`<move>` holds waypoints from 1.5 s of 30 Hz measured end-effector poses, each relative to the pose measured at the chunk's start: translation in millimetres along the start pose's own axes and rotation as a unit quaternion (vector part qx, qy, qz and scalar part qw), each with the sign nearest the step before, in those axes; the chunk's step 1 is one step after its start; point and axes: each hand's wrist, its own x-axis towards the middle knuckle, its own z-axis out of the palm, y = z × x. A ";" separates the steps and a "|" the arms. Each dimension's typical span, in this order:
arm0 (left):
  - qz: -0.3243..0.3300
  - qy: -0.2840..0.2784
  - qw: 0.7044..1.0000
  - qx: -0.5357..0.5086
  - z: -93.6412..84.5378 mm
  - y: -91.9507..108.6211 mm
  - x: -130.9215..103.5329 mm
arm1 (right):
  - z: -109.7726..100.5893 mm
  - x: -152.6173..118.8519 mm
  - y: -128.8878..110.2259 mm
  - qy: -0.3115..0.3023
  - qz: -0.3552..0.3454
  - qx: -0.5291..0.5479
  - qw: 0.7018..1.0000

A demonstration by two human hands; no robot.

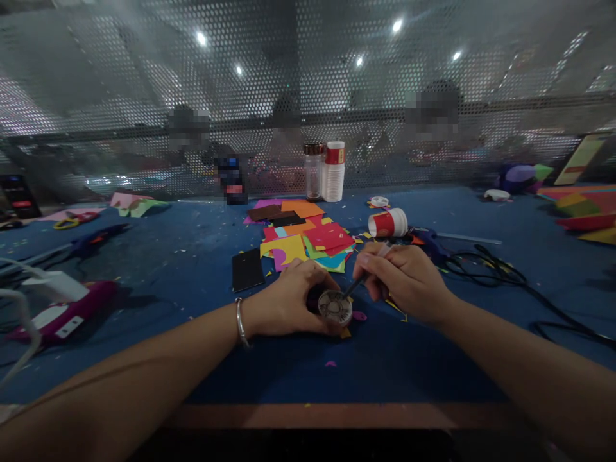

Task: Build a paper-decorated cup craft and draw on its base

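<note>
My left hand [293, 300], with a silver bangle at its wrist, has thumb and fingers around a small round whitish disc [335, 308] with dark markings on its face. A dark pen-like tool [355, 285] is pinched in my right hand [402, 276], its tip at the upper right of the disc. Small purple and yellow paper scraps [359, 316] lie beside the disc. Behind my hands, coloured paper pieces [330, 237] are piled on the blue table, with a black card [248, 269] to their left.
A red and white paper cup [387, 222] lies on its side near a glue gun [428, 242] with a black cable. Stacked cups [333, 176] and a clear bottle [312, 176] stand by the mesh screen. A purple power strip [72, 314] lies left.
</note>
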 end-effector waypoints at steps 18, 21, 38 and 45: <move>0.000 -0.002 1.000 -0.016 0.7 -3.6 0.5 | 1.6 -5.2 -6.9 0.033 -0.093 -0.080 0.992; 0.005 -0.001 1.000 -0.013 0.8 -4.5 0.9 | 3.3 -5.4 -5.8 0.028 -0.095 -0.080 0.992; 0.016 0.001 1.000 -0.006 -0.5 -3.1 1.1 | 4.1 -5.1 -5.2 0.012 -0.083 -0.061 0.995; 0.024 0.012 1.000 0.001 -0.1 -2.9 0.6 | 6.8 -5.7 -7.7 0.002 -0.075 -0.047 0.996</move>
